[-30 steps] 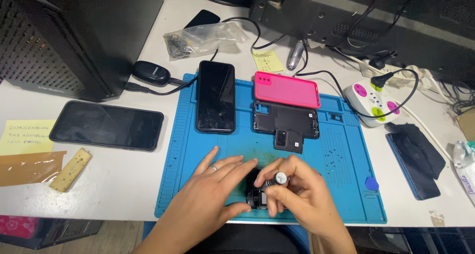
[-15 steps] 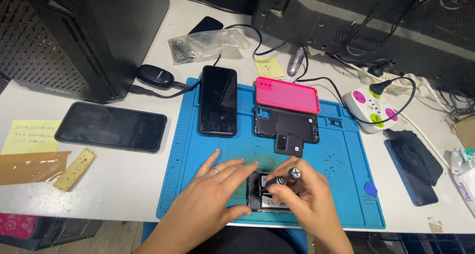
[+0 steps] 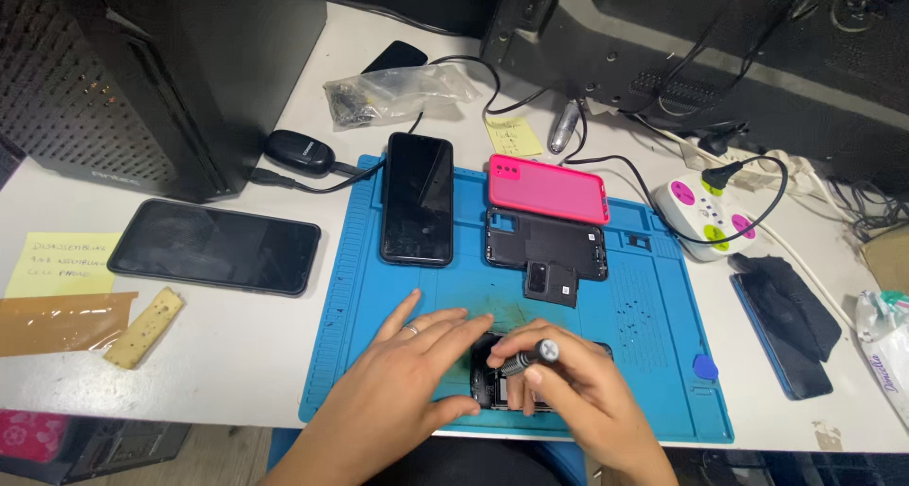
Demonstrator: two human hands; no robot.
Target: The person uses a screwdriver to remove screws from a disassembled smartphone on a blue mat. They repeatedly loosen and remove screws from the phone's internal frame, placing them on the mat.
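**On the blue mat, two hands work over an opened phone**

At the near edge of the blue work mat [image 3: 379, 353], an opened phone body [image 3: 492, 384] lies flat under a person's two hands. The left hand [image 3: 402, 382] rests on the phone's left end, fingers spread and flat, its grip open and pressing rather than clasping. The right hand [image 3: 578, 401] has its grip closed around a small screwdriver [image 3: 526, 357], whose grey ridged cap points up and to the right while the tip angles down onto the phone; the exact point of contact is hidden by the fingers.

Farther back on the mat, a black phone [image 3: 417, 197] lies face up on the left, a pink phone case [image 3: 547, 189] lies at the far middle, and a black inner back cover [image 3: 546, 249] sits just near of the case. A small blue pick [image 3: 704, 366] lies by the mat's right edge.

Off the mat on the white tabletop [image 3: 237, 344], a larger dark phone [image 3: 213, 246] lies to the left, with a yellow note [image 3: 62, 265] and a strip of brown tape [image 3: 62, 320] at the left edge. A white power strip [image 3: 705, 219] and another dark phone [image 3: 781, 333] lie to the right, and a clear bag of small parts [image 3: 393, 93] sits at the far side beside a black computer tower [image 3: 161, 70].
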